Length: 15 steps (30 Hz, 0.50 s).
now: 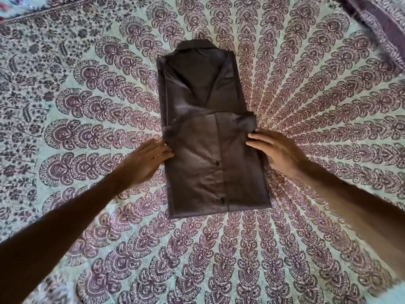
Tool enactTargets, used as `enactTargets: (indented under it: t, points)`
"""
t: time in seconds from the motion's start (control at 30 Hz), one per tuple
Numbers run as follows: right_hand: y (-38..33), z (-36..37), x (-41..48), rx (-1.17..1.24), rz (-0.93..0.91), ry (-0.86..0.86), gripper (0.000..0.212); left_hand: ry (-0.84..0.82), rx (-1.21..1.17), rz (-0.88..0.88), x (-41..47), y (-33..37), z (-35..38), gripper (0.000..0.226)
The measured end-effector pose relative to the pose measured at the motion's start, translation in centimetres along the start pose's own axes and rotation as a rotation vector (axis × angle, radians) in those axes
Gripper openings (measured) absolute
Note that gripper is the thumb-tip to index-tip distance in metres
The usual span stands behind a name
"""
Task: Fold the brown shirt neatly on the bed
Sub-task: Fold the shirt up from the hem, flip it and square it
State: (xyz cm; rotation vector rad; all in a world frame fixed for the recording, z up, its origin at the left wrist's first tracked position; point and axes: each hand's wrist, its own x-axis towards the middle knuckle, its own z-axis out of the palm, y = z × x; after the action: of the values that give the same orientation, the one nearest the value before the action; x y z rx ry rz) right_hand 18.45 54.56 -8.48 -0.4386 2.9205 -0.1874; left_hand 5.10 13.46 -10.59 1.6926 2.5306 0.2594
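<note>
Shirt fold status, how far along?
Done: sides of the brown shirt folded in, lower end doubled up, buttons showing. In hand: left hand and right hand touch the doubled part's side edges. Left: probably one more fold toward the collar.

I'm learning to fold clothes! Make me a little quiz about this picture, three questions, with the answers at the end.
1. True or false: the brown shirt lies folded on the patterned bedspread.
2. How many buttons show on the shirt's near flap? A) none B) two C) five
3. Fill the blank: the left hand and the right hand touch the shirt at its two opposite ____.

Key: 1 true. 2 B. 3 sides.
</note>
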Motion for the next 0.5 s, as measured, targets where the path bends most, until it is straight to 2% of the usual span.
enactTargets:
  t: [0.1, 0.2, 0.3, 0.4, 0.47, 0.5]
  points:
    - [1.2, 0.0, 0.4, -0.078, -0.113, -0.059, 0.068, -0.145, 0.057, 0.14, 0.6, -2.0, -0.9, 0.061]
    - [1.4, -0.1, 1.8, -0.111, -0.185, -0.018, 0.048, -0.138, 0.147, 0.26, 1.8, -2.7, -1.3, 0.051]
    - [1.0, 0.4, 2.7, -0.08, -0.189, 0.06, 0.041, -0.114, 0.161, 0.289, 2.1, -2.7, -0.8, 0.045]
    - [-0.2, 0.3, 3.5, 0.004, -0.079, 0.121, 0.044, -0.056, 0.117, 0.246, 2.9, -2.2, -0.6, 0.033]
    - [-1.0, -0.4, 4.3, 0.106, 0.024, 0.193, 0.041, 0.002, -0.088, 0.076, 3.4, -1.3, -0.8, 0.028]
    - [-1.3, -1.0, 4.9, 0.221, 0.087, 0.202, 0.037, 0.035, -0.289, -0.089, 3.7, -0.9, -1.1, 0.024]
